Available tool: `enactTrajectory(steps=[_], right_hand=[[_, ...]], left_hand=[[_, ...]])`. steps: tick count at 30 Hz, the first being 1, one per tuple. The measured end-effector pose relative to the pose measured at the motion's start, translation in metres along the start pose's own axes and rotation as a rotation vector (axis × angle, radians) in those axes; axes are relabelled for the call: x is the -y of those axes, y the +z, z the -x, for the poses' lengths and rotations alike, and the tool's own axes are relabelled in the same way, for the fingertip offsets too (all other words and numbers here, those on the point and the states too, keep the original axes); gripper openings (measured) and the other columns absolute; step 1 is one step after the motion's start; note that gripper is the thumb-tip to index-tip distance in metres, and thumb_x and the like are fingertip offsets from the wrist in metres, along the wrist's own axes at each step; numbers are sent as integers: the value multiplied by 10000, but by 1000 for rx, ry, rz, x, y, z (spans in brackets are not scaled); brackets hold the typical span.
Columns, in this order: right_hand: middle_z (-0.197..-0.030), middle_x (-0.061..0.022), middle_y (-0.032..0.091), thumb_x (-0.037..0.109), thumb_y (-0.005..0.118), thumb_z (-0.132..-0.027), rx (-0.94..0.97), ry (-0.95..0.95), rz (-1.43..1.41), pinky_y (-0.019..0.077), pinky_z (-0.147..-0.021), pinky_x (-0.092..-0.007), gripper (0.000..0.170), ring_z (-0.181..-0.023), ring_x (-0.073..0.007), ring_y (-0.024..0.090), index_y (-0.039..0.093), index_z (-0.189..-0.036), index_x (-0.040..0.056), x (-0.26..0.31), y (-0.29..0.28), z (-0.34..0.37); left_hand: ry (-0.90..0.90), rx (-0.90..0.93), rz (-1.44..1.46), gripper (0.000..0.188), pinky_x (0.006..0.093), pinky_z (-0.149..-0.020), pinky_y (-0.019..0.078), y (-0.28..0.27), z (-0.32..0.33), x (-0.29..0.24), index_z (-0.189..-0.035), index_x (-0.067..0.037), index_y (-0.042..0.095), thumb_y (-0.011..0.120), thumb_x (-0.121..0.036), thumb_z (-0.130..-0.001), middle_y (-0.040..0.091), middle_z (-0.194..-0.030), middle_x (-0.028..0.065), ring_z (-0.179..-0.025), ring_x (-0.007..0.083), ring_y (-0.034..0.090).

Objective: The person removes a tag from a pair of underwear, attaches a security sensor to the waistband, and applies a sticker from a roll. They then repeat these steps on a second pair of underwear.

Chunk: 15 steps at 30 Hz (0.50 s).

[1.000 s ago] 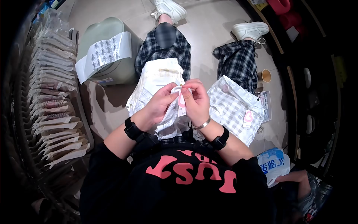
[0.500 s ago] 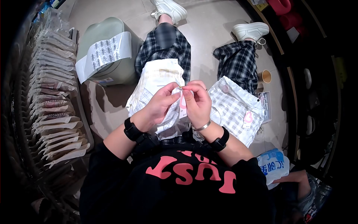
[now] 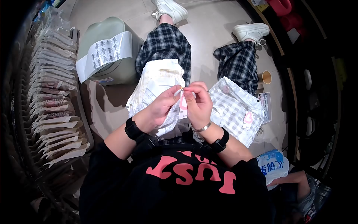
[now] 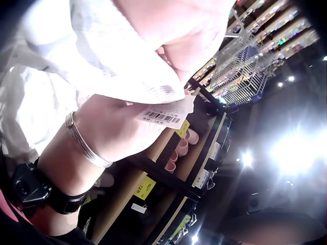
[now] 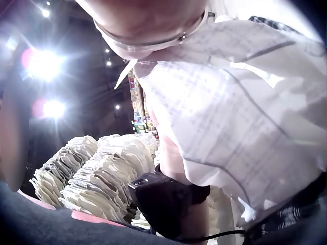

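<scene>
At nine o'clock from the hands, with the top of the head view as twelve, stands a rack [image 3: 59, 100] of pale packets; at ten is a lidded bin [image 3: 128, 71] with a label sheet [image 3: 106, 52] over it.

The left hand [image 3: 160, 108] is nearly closed, thumb and forefinger pinching the edge of a white cloth [image 3: 169, 125], which hangs toward seven o'clock over the lap. More pale cloth lies toward eleven; whether it is the same piece, I cannot tell.

Between the fingertips shows a small yellowish bit [image 3: 182, 89]. Just below it, at six o'clock, hangs a tag [image 3: 183, 112] with a pink shape; the left wrist view shows a barcode on its other face.

The right hand [image 3: 200, 108] is also nearly closed, thumb and forefinger tips meeting at that bit, beside the tag's top. Whether they have hold of bit, tag or cloth, I cannot tell.

The step in hand looks to be fine fingertip work where tag and cloth meet. The next move, I judge, calls for a firm left pinch on the cloth and a small, careful right-hand motion, without tearing the tag.

At three o'clock a checked cloth [image 3: 233, 106] lies over the other thigh, bearing a similar pink-marked tag.
</scene>
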State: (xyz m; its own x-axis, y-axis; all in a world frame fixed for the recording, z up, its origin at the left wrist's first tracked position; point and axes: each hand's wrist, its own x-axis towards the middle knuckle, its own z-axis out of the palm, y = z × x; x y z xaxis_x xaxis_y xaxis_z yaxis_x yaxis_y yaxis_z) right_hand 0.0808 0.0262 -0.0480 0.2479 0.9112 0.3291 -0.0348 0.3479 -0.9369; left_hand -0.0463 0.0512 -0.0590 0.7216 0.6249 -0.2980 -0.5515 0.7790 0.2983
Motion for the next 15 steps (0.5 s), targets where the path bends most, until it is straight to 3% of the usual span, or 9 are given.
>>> enactTrajectory(steps=[4, 7, 10, 15], right_hand=[[-841, -66, 509, 95, 620, -778, 6, -8, 20, 406, -613, -221, 109, -713, -142, 498, 570, -815, 5, 1, -1, 1], [-835, -66, 510, 101, 625, -775, 10, -21, 27, 404, -600, -222, 114, -710, -142, 499, 571, -814, 9, 5, 0, 2], [-834, -68, 511, 103, 626, -774, 4, -48, 27, 405, -599, -223, 115, -713, -143, 503, 573, -815, 10, 6, 1, 1], [-838, -72, 516, 96, 622, -776, 2, -48, 26, 412, -615, -226, 108, -716, -149, 513, 576, -819, 8, 9, 2, 2]], left_hand=[[-18, 13, -48, 286, 298, -752, 507, 3, 1, -1, -1130, -40, 383, 475, -69, -861, 518, -1014, 118, -886, 183, 583], [-55, 156, 63, 296, 294, -772, 495, -4, -3, 4, -1128, -35, 409, 499, -123, -861, 521, -1028, 100, -908, 173, 573], [-91, -3, -30, 212, 243, -713, 496, 12, -1, 4, -1045, -50, 453, 503, -153, -866, 541, -938, 59, -824, 124, 576], [-74, -1, -89, 233, 240, -712, 496, 15, 0, 4, -1063, -39, 450, 511, -137, -861, 539, -946, 61, -832, 122, 575]])
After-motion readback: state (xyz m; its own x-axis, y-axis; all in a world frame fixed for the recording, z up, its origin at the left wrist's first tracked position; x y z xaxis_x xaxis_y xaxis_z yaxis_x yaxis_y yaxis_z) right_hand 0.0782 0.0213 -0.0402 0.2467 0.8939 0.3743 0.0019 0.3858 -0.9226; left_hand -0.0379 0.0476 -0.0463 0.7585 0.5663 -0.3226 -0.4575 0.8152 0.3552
